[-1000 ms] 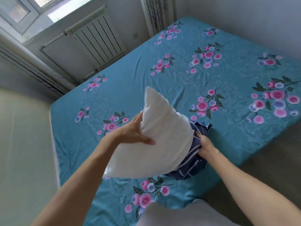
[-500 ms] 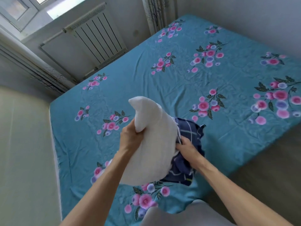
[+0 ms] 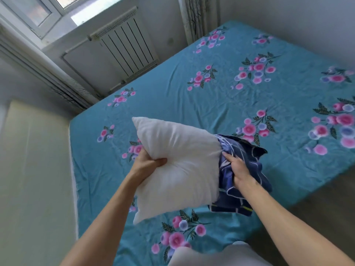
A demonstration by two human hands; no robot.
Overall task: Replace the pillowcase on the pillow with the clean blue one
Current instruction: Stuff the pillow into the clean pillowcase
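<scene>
A bare white pillow [image 3: 178, 162] is held in the air over the bed, lying roughly flat. My left hand [image 3: 147, 163] pinches its left edge, fingers dug into the stuffing. A dark blue pillowcase [image 3: 242, 177] with thin white lines is bunched around the pillow's right end, covering only that end. My right hand [image 3: 237, 168] grips the bunched cloth where it meets the pillow. The pillow's right end is hidden inside the case.
The bed [image 3: 211, 104] wears a teal sheet with pink flowers. A white radiator [image 3: 124, 47] stands under the window beyond it. A pale mattress [image 3: 32, 169] lies to the left. Wooden floor [image 3: 326, 208] shows at the right. White cloth [image 3: 207, 254] lies at the bottom edge.
The pillow has swung from upright to lying flat and spread wide. My left hand shifted to its left edge. My right hand stayed on the blue pillowcase.
</scene>
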